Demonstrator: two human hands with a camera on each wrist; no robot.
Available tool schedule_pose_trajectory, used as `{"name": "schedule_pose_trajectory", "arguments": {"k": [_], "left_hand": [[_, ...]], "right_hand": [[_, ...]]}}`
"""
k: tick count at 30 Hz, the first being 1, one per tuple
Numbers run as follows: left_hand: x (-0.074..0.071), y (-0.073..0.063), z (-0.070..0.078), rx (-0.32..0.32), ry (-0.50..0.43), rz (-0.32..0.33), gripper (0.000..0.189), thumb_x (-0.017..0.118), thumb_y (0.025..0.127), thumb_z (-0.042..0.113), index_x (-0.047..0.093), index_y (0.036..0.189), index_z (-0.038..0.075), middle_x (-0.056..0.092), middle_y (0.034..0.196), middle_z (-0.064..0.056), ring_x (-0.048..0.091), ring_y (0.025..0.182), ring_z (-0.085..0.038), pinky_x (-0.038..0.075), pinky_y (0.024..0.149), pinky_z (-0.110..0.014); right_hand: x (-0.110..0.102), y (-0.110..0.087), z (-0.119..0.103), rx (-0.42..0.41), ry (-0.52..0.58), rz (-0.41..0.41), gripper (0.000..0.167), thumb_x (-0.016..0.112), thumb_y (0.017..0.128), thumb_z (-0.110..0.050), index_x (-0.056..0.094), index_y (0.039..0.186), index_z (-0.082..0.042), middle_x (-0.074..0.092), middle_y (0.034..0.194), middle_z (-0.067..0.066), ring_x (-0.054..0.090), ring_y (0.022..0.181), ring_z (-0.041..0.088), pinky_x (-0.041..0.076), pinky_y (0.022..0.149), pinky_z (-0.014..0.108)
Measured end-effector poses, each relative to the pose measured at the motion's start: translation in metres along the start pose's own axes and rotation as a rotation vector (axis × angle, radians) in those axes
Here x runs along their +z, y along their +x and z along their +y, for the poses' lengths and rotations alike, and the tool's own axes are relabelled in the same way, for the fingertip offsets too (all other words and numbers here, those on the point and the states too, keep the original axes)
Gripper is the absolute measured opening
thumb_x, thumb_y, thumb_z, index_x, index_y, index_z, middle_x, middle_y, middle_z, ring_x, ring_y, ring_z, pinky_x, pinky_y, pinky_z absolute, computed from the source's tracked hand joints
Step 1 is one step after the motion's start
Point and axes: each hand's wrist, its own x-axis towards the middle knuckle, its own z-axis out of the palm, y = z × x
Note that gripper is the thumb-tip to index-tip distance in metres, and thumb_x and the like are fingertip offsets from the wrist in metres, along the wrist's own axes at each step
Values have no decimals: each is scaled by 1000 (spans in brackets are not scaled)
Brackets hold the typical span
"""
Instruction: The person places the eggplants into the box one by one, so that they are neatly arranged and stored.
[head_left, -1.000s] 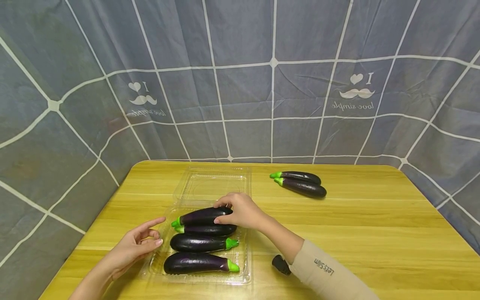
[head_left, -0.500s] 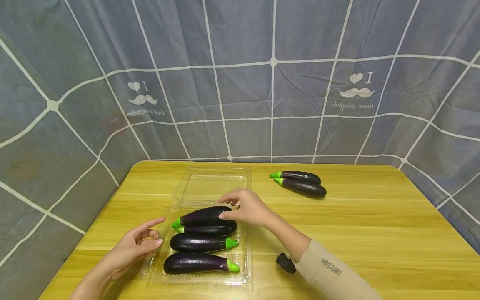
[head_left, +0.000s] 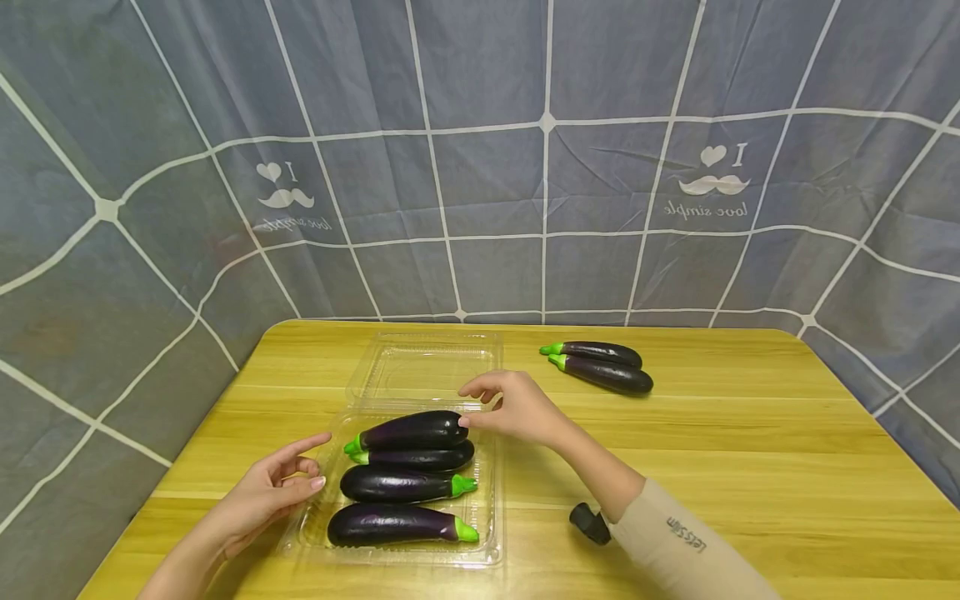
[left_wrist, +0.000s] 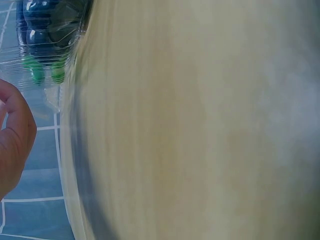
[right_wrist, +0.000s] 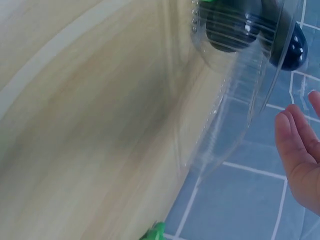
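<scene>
A clear plastic clamshell box point(head_left: 487, 521) lies opened flat, its lid point(head_left: 427, 371) toward the curtain. Several eggplants rest in its base. The rearmost eggplant point(head_left: 412, 430) leans on another eggplant point(head_left: 431, 457), both with green stems to the left. Nearer the front, a third eggplant point(head_left: 393, 484) and the front eggplant point(head_left: 390, 525) have stems to the right. My right hand point(head_left: 517, 408) hovers at the rearmost eggplant's right end, holding nothing; the right wrist view shows a gap. At the box's left rim is my left hand point(head_left: 273, 487), index finger extended; contact with the rim is unclear.
Two more eggplants point(head_left: 603, 375) lie side by side at the table's back right. A black device point(head_left: 590, 523) sits at the right wrist. The wooden table point(head_left: 712, 442) ends at a grey curtain point(head_left: 487, 192) with white lines.
My right hand has let go of the rearmost eggplant and drawn back to the right and slightly up. That eggplant stays in the box. My left hand has not moved.
</scene>
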Motion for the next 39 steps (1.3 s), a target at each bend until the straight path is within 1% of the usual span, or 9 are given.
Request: {"name": "schedule_pose_trajectory", "arguments": {"k": [3,7,13,20,26,32,35,39], "left_hand": [[0,0,0,0,6,2,48,55,92,3,51,126,37,50,97,2,51,78,-3,46,62,-16],[0,1,0,-3,10,5,48,55,92,3,51,126,37,50,97,1,51,78,-3,45,63,-16],[0,1,0,-15,9,7,48,55,92,4,51,126,37,50,97,1,51,79,-4,46,64,-17],[0,0,0,-6,3,5,48,55,92,3,51,126,37,50,97,1,50,78,-3,45,63,-16],[0,0,0,-9,0,-2,48,54,93,3,51,127,36,50,97,1,49,77,-3,44,62,-16],[0,-1,0,-7,-5,-11,48,54,93,2,51,125,38,49,97,1,50,79,-3,45,63,-16],[0,-1,0,-2,-11,-13,49,54,93,2,51,126,37,49,97,1,51,81,-4,46,64,-16],[-1,-1,0,4,-12,-16,48,54,93,2,50,127,37,49,97,1,51,79,-3,45,64,-16]], "right_hand": [[-4,-2,2,13,-1,15,32,76,78,-20,69,106,-6,67,103,5,58,91,27,50,70,21],[-9,-6,5,17,-21,33,32,77,78,-22,69,105,-7,67,102,4,58,90,25,50,70,22],[-20,-16,10,47,-17,62,32,76,78,-24,69,105,-7,66,104,8,58,91,25,50,71,24],[-30,-29,24,63,-29,108,32,76,79,-22,68,104,-3,66,104,12,59,90,27,51,70,26],[-39,-44,37,112,-51,136,32,75,79,-22,68,104,-4,66,104,12,59,92,31,51,70,28],[-48,-56,49,136,-95,190,32,75,79,-23,68,104,-5,66,102,11,59,92,30,52,70,29],[-54,-61,54,151,-121,222,32,75,79,-21,68,105,-3,66,103,13,59,92,31,52,70,31],[-61,-68,61,171,-154,269,31,76,78,-18,68,104,-4,67,102,11,60,92,32,52,71,34]]}}
